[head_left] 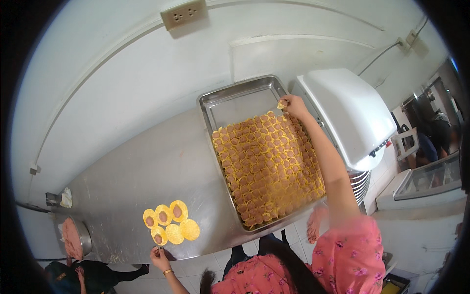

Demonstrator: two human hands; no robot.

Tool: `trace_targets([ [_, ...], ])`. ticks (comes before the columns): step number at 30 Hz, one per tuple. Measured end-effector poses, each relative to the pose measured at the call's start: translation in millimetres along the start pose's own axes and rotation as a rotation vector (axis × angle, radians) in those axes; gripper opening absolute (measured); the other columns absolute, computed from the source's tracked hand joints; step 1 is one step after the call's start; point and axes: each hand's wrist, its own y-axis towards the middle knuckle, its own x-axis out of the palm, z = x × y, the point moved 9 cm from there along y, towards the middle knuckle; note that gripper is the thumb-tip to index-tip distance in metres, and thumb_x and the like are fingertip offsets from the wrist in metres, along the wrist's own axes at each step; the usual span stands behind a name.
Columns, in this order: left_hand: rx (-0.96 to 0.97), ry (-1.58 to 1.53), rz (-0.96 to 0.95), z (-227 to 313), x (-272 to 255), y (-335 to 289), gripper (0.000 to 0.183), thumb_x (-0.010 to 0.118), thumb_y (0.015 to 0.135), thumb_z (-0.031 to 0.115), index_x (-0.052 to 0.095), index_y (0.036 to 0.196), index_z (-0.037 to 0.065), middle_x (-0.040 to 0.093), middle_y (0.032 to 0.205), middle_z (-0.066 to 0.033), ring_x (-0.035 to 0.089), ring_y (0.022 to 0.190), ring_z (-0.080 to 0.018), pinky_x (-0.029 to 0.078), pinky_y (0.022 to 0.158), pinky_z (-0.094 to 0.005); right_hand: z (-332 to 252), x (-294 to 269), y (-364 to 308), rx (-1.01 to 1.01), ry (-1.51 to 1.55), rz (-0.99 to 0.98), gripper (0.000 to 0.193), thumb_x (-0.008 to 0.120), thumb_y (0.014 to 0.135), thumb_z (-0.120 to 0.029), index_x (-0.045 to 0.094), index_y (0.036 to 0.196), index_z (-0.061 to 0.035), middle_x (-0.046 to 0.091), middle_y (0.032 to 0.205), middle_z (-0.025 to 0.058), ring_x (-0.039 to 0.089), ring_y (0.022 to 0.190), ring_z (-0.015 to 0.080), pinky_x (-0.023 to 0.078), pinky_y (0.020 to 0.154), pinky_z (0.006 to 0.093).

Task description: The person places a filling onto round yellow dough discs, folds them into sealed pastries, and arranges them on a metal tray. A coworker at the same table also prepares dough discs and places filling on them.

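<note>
My right hand reaches to the far right corner of a steel tray, pinching a small yellow-wrapped dumpling. Packed rows of meat-filled dumplings cover most of the tray, leaving bare metal at its far end. At the table's front edge, my left hand is closed beside several round yellow wrappers. What its fingers hold, if anything, is too small to make out. The three far wrappers and the near left one carry lumps of meat filling; two near ones are bare.
A steel bowl of pink minced meat stands at the table's left end, with a co-worker's hand below it. A white-covered machine stands right of the tray. The steel table runs along a white wall with a socket.
</note>
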Motion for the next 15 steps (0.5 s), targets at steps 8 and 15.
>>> trace_targets([
  [8, -0.042, 0.085, 0.059, 16.1, 3.9, -2.8, 0.017, 0.070, 0.078, 0.004, 0.060, 0.091, -0.001, 0.062, 0.078, -0.0069, 0.057, 0.067, -0.0143, 0.048, 0.063, -0.0284, 41.2, 72.3, 47.4, -0.113, -0.274, -0.419, 0.031, 0.060, 0.064, 0.000, 0.069, 0.093, -0.0085, 0.067, 0.087, 0.0155, 0.064, 0.084, 0.0327, 0.051, 0.074, 0.0380],
  [15, -0.139, 0.088, 0.124, 8.5, 4.6, -0.9, 0.015, 0.070, 0.078, 0.007, 0.064, 0.087, -0.004, 0.063, 0.077, -0.0069, 0.057, 0.067, -0.0141, 0.047, 0.063, -0.0274, 31.8, 74.1, 30.6, -0.237, -0.263, -0.475, 0.030, 0.059, 0.066, -0.001, 0.070, 0.094, -0.0074, 0.067, 0.088, 0.0173, 0.064, 0.085, 0.0325, 0.051, 0.075, 0.0376],
])
